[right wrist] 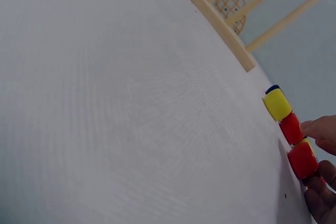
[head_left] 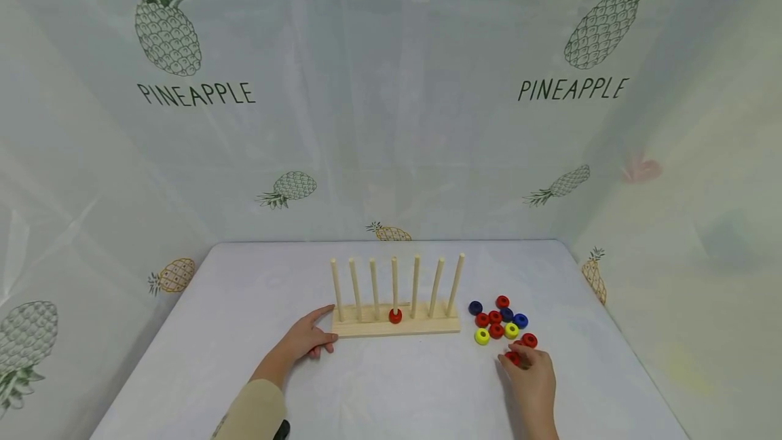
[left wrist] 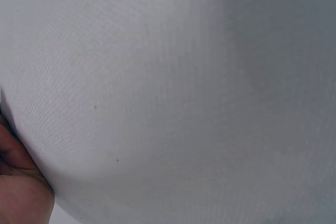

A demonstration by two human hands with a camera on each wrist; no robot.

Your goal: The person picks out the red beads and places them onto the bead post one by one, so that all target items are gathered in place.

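A pale wooden peg stand (head_left: 397,328) with a row of upright pegs sits on the white table. One red ring (head_left: 396,316) is at the foot of its middle peg. My left hand (head_left: 303,339) holds the stand's left end, one digit at the back corner and another at the front corner. To the right of the stand, my right hand (head_left: 533,377) pinches a red ring (head_left: 512,358) low over the table, at the near side of the loose rings. In the right wrist view, the fingers (right wrist: 326,129) are beside red and yellow rings.
Loose rings lie grouped right of the stand: several red ones (head_left: 497,331), yellow ones (head_left: 482,337) and blue ones (head_left: 520,321). A white cloth with pineapple prints (head_left: 168,39) hangs behind and along both sides of the table (head_left: 391,392).
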